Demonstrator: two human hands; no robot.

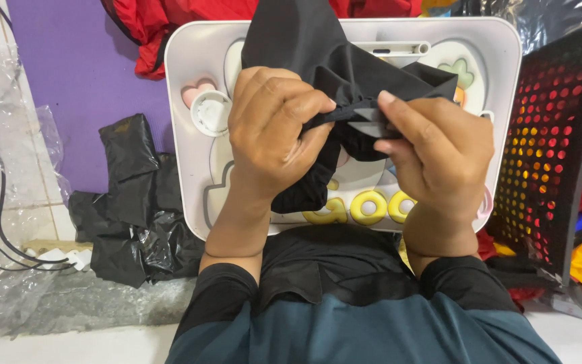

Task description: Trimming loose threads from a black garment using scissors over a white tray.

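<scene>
Two hands meet over a white lap tray (190,67) printed with pastel shapes, which lies directly beneath them. Up from between them rises a black cloth (304,40), its bulk standing away from the person while a bunched tail hangs under the left hand (274,131). That hand is closed in a fist around the gathered fabric; the right hand (439,152) pinches a folded edge between thumb and fingers. A narrow fold looks formed at the pinch, though dark fabric hides its layers; most of the cloth remains loose. Left of the left hand lie crumpled black plastic bags (133,202).
</scene>
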